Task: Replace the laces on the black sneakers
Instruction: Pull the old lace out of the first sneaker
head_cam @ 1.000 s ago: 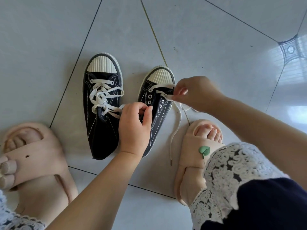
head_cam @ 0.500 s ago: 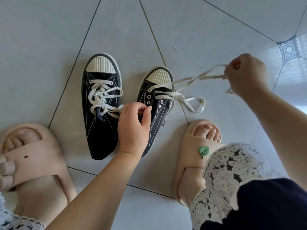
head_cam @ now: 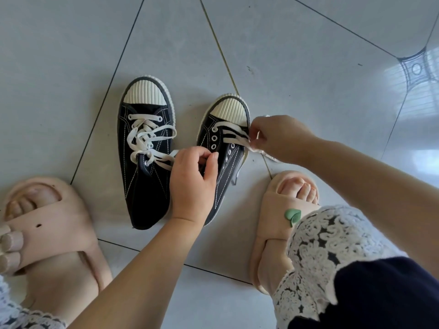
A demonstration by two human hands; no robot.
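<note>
Two black sneakers with cream toe caps lie on the grey tiled floor. The left sneaker (head_cam: 145,162) carries a loose white lace through most of its eyelets. The right sneaker (head_cam: 225,143) has a white lace (head_cam: 234,140) across only its top two rows. My left hand (head_cam: 193,184) grips the right sneaker's collar, thumb over the opening. My right hand (head_cam: 280,138) pinches the lace at the sneaker's right edge, close to the eyelets. The lace's loose tail trails on the floor beneath that hand.
My feet in beige slides flank the sneakers: the left slide (head_cam: 47,224) at the lower left, the right slide (head_cam: 278,217) just below my right hand. A lace-trimmed dark garment (head_cam: 344,269) covers the lower right corner. Bare tiles stretch beyond the toe caps.
My right hand, which had pulled the lace out far to the right, has come back to the right sneaker's edge. The lace slack is now taken up. My left hand stayed put.
</note>
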